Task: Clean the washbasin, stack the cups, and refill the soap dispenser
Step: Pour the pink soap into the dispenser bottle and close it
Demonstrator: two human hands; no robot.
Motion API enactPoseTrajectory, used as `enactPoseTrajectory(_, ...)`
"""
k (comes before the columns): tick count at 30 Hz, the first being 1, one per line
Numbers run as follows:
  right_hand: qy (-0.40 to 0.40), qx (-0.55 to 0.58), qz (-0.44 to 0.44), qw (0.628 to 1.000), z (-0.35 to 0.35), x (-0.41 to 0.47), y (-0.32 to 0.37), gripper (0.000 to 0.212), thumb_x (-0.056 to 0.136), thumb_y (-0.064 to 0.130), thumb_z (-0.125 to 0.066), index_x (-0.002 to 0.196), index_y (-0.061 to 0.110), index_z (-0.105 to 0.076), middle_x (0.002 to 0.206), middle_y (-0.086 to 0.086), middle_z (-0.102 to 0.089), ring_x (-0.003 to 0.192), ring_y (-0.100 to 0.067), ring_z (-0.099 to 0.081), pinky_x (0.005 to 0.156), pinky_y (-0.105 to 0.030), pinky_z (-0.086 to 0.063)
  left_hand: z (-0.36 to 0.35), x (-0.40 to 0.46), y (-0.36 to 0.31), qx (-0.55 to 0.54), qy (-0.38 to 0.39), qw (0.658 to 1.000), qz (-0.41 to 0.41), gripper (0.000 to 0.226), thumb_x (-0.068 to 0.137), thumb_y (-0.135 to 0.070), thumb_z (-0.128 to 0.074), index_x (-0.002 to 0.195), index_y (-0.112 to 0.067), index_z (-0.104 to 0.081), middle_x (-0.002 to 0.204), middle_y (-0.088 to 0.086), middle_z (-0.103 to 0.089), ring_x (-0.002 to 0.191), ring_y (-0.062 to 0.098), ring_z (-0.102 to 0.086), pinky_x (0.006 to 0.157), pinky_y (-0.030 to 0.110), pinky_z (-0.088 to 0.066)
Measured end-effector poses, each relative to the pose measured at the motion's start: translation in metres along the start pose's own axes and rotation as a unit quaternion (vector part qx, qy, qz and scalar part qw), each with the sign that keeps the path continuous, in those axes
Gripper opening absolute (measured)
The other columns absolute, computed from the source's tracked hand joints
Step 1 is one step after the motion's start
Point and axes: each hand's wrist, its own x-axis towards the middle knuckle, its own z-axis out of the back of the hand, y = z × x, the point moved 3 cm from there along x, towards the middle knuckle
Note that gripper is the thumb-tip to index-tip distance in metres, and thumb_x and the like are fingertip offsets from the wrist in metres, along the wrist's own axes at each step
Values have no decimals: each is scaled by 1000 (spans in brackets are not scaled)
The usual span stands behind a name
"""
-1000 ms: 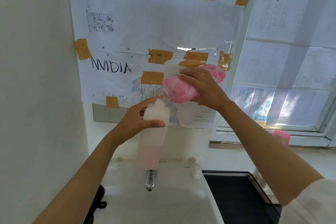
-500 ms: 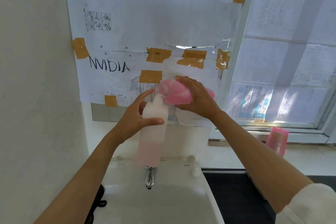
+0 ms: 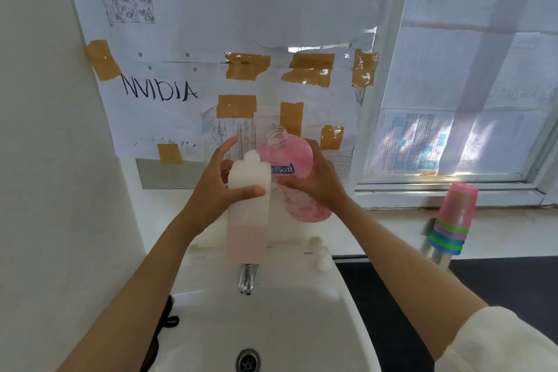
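At frame centre, left hand (image 3: 217,190) grips the white soap dispenser (image 3: 248,208); right hand (image 3: 317,184) holds the pink refill bottle (image 3: 294,172) upright; both likely slippery, best grasped mid-body.

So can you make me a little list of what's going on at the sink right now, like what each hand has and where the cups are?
Left hand: grips the white translucent plastic dispenser bottle, upright, open at the top
Dispenser level: pink soap fills the lower part
Right hand: holds the clear refill bottle of pink soap, neck pointing up, not pouring
Place: above the white ceramic washbasin and its metal tap
Cups: colourful plastic cups stacked upside down, by the window sill on the right
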Motion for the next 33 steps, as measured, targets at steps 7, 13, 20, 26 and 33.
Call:
enactPoseTrajectory(7, 34, -14, -113, 993, -25, -25, -62, 85, 55, 49, -78, 125, 18, -41, 112, 7, -41, 105, -15, -44, 90, -35, -43, -9, 4, 22, -6, -26, 1000, 1, 102, 50, -36, -85, 132, -44, -26, 103, -14, -54, 86, -3, -60, 62, 12, -52)
enactPoseTrajectory(13, 85, 105, -200, 970, -39, -47, -100, 67, 68, 12, -80, 118, 25, -37, 114, 2, -54, 103, -18, -56, 87, -42, -54, -13, 10, 40, -3, -42, 999, 7, 101, 52, -25, -83, 134, -40, -26, 103, -13, -54, 82, -12, -59, 64, 12, -52)
enactPoseTrajectory(20, 100, 142, -246, 954, -52, -55, -127, 70, 69, 2, -77, 124, 16, -37, 111, 2, -53, 102, -15, -53, 70, -14, -48, -15, 15, 56, 7, -57, 998, 20, 104, 54, -18, -84, 138, -34, -25, 100, -11, -55, 82, -11, -60, 67, 13, -53)
enactPoseTrajectory(26, 105, 155, -252, 949, -58, -54, -140, 70, 71, 1, -75, 127, 14, -35, 114, 0, -51, 103, -16, -52, 73, -18, -50, -13, 16, 61, 10, -73, 997, 22, 107, 50, -23, -88, 137, -36, -26, 97, -5, -58, 83, -8, -60, 69, 14, -53)
enactPoseTrajectory(33, 93, 120, -251, 956, -59, -55, -145, 80, 65, 7, -81, 130, 16, -34, 120, -1, -40, 110, -17, -46, 96, -44, -48, -14, 10, 59, 17, -86, 996, 27, 103, 51, -24, -81, 137, -37, -26, 103, -2, -58, 85, -9, -60, 67, 12, -52)
